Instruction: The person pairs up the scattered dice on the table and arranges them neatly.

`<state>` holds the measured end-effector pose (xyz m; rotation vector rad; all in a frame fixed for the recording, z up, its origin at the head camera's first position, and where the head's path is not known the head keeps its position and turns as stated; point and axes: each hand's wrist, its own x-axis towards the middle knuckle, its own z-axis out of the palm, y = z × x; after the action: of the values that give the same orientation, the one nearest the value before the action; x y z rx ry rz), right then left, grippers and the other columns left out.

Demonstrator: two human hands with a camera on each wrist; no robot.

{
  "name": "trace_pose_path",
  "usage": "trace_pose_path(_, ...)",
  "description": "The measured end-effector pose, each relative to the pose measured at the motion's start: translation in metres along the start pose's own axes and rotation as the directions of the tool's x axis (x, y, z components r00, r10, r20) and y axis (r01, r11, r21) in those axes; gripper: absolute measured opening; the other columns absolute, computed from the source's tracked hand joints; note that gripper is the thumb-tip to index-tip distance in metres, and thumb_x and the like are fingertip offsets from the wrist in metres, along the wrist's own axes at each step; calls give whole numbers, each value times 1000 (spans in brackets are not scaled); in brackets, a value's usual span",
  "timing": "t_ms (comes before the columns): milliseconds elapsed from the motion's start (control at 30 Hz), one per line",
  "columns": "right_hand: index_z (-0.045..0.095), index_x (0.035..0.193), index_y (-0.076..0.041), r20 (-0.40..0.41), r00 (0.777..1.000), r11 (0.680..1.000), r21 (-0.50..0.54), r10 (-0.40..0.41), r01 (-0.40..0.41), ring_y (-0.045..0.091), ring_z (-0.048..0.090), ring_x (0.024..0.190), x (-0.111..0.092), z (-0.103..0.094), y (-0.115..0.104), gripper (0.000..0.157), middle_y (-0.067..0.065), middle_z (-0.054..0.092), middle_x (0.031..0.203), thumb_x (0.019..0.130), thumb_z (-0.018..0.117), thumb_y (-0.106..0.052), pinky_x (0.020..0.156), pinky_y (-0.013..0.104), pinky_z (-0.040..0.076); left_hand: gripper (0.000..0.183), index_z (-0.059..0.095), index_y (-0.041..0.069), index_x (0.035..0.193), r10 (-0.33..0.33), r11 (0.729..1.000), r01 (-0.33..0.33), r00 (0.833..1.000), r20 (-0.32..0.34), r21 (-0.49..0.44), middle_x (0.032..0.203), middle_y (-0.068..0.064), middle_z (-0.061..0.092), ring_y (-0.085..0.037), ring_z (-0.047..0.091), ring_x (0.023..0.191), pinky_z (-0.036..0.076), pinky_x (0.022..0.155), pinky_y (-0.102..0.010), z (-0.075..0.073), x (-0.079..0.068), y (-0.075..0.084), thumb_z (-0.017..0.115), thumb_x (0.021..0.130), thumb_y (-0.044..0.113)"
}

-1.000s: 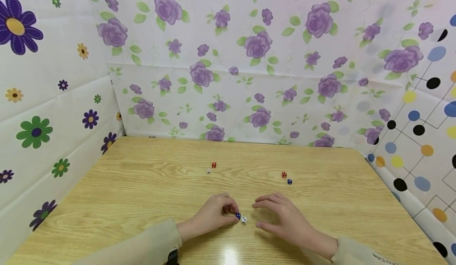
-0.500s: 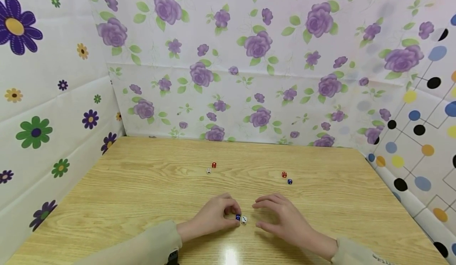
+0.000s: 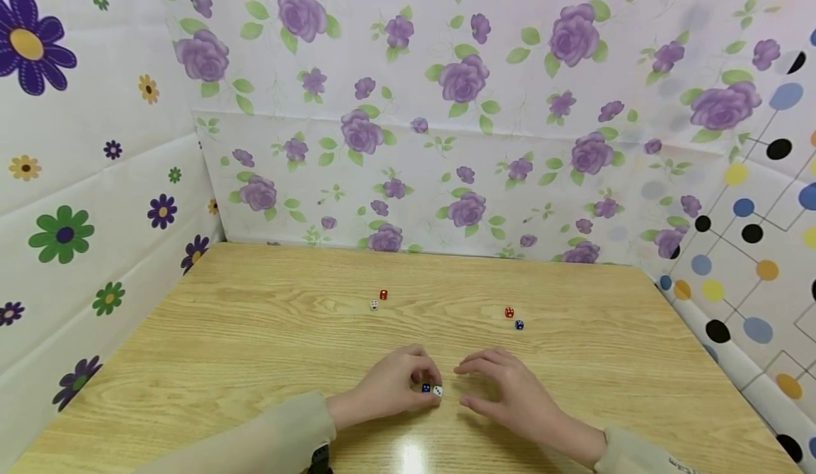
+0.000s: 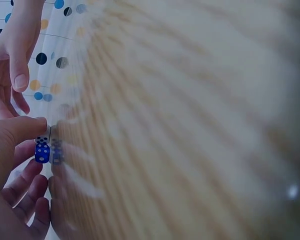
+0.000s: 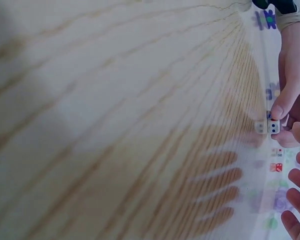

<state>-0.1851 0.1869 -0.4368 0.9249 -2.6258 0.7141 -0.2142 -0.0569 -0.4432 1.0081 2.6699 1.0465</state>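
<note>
In the head view my left hand (image 3: 401, 383) rests low over the table, its thumb and index finger pinching a white die (image 3: 438, 391). Tucked between those fingers on the palm side is a blue die (image 3: 426, 387), side by side with the white one. The left wrist view shows the blue die (image 4: 42, 153) nearer and the white die (image 4: 43, 138) behind it, partly covered by the thumb. My right hand (image 3: 510, 395) hovers to the right with relaxed, spread fingers and nothing in them.
Farther back on the wooden table (image 3: 287, 332) sit a red die (image 3: 383, 295) and a white die (image 3: 374, 305), left of centre. Another pair, a red die (image 3: 509, 312) and a blue die (image 3: 519, 324), lies to the right. Patterned cloth walls enclose the table's back and sides.
My left hand has slid slightly right, its fingertips passing from the blue die to the white die beside it. My right hand stays in place.
</note>
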Motion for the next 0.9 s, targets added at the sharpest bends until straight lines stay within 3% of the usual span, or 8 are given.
trace_pose_path(567, 72, 105, -25, -24, 999, 1000, 7, -27, 28, 2, 59, 100, -2, 4, 1, 27, -20, 67, 107, 80, 82, -29, 87, 30, 54, 9, 71, 21, 91, -2, 1000, 3, 997, -77, 19, 96, 2, 62, -9, 56, 83, 45, 70, -17, -7, 9, 2, 78, 85, 22)
trace_pose_path(900, 72, 105, -28, -6, 1000, 1000, 18, -12, 12, 1, 58, 101, -3, 7, 1, 26, -22, 66, 107, 81, 81, -30, 88, 30, 53, 11, 71, 18, 94, -27, 999, 32, 986, -167, 27, 98, -1, 62, -17, 59, 86, 47, 72, -22, -25, 16, -16, 77, 85, 19)
